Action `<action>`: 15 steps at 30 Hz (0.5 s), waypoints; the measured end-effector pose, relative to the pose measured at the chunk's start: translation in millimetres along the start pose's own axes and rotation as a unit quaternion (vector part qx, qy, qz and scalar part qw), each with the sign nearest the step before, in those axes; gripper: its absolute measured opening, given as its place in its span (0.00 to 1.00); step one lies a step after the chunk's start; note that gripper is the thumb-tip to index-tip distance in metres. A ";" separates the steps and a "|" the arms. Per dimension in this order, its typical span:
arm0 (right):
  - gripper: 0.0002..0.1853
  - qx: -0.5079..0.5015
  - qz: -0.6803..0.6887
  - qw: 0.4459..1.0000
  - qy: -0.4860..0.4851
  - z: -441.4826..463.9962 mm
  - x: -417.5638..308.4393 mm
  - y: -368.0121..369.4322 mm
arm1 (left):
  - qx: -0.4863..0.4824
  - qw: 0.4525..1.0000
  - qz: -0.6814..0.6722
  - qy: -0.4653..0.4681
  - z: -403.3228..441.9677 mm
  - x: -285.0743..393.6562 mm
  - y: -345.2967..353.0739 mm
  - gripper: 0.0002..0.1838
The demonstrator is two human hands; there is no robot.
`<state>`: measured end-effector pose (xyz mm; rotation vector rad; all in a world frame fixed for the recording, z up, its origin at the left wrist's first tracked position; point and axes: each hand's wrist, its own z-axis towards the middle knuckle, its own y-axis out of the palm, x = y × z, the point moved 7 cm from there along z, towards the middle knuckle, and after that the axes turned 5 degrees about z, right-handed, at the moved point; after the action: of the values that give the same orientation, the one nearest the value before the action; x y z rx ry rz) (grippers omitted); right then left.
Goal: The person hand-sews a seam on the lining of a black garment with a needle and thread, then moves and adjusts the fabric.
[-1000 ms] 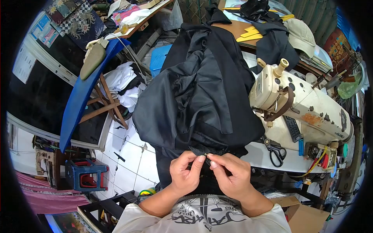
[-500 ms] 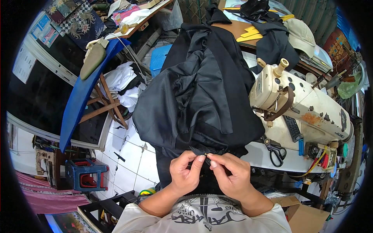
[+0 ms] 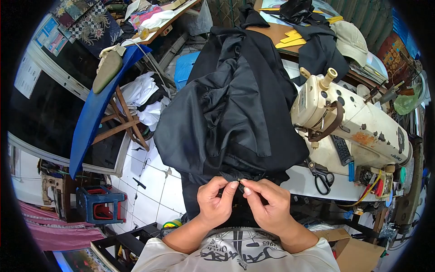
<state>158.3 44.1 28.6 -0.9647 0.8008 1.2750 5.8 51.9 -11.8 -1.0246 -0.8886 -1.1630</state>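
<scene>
Garment (image 3: 249, 99), black with a shiny lining, lies spread in front of the person, just beside the sewing machine (image 3: 358, 124) and partly over the white table (image 3: 295, 182). Left hand (image 3: 215, 205) nearly closed, thumb and forefinger pinching the near edge; right hand (image 3: 269, 206) likewise pinched on the same edge, fingertips almost meeting. Small yellowish bit (image 3: 239, 180) between them, too small to identify. Handwork judged under way, unfinished: edge bunched in the fingers, neither hand free. Broad panels and lining look already joined; what is done along the pinched stretch is hidden by fingers and dark folds, so how much is left there cannot be told. Scissors (image 3: 322, 177) lie on the table near the machine, apart from both hands.
</scene>
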 end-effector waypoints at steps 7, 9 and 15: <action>0.10 0.000 -0.009 1.000 -0.003 1.1 -1.8 -0.6 | 0.019 1.000 0.008 0.011 1.5 3.7 -0.9 0.02; 0.10 -0.001 -0.012 1.000 0.002 0.7 -1.3 -0.9 | 0.021 1.000 0.011 0.011 1.1 3.6 -0.4 0.02; 0.11 0.010 -0.010 1.000 -0.008 -1.5 0.7 0.2 | 0.018 1.000 -0.004 -0.004 -0.1 3.1 0.3 0.02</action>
<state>158.3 43.0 27.3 -0.9428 0.7895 1.2536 6.6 50.9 -9.0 -0.9983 -0.9169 -1.1472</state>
